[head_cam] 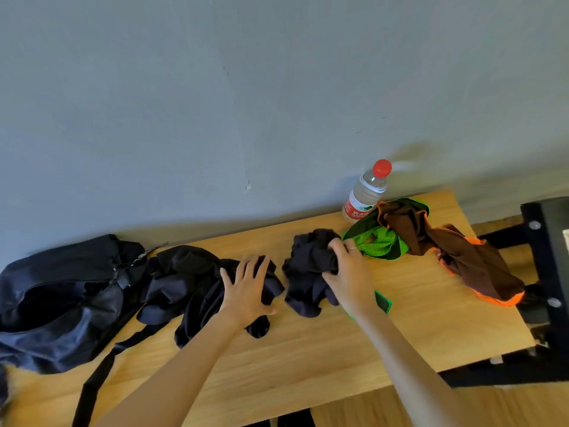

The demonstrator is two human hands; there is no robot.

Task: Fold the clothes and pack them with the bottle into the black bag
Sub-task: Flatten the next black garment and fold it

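The black bag (52,300) lies slumped at the left of the wooden table (308,349), its strap trailing toward the front edge. A crumpled black garment (187,282) lies beside it, and my left hand (246,288) rests flat on its right end with the fingers spread. My right hand (348,272) grips a second crumpled dark garment (304,263) in the middle. Behind it lie a green mesh garment (378,241) and a brown garment with orange trim (462,257). A clear bottle with a red cap (366,192) stands upright at the back by the wall.
A grey wall (246,103) runs right behind the table. A black metal frame (551,272) stands against the table's right edge. Bare wood shows along the front of the table.
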